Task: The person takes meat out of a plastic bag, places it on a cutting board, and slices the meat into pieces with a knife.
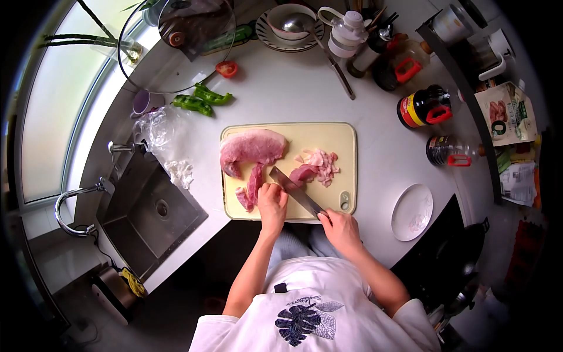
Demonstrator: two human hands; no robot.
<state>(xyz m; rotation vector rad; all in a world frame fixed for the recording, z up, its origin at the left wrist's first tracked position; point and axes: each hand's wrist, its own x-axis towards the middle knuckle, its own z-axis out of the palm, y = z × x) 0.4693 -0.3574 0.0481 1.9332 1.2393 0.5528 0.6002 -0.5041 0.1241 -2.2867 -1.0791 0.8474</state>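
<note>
My right hand [341, 230] is closed round the handle of a knife [298, 193], whose blade slants up and left over the cream cutting board [319, 130]. Just left of the blade, my left hand [272, 202] is closed, its curled fingertips by a strip of raw meat [254, 183]; whether the fingers grip anything is hidden. A large piece of meat [253, 146] lies at the board's upper left. Cut meat pieces [319, 166] are heaped right of the blade, beside a darker chunk [302, 174].
Green peppers [193, 104] and a cut tomato [227, 69] lie beyond the board. A sink [155, 211] is at left, with a plastic bag [161, 132] near it. At right are sauce bottles [425, 107] and a white plate [412, 212]. A bowl [291, 23] stands behind.
</note>
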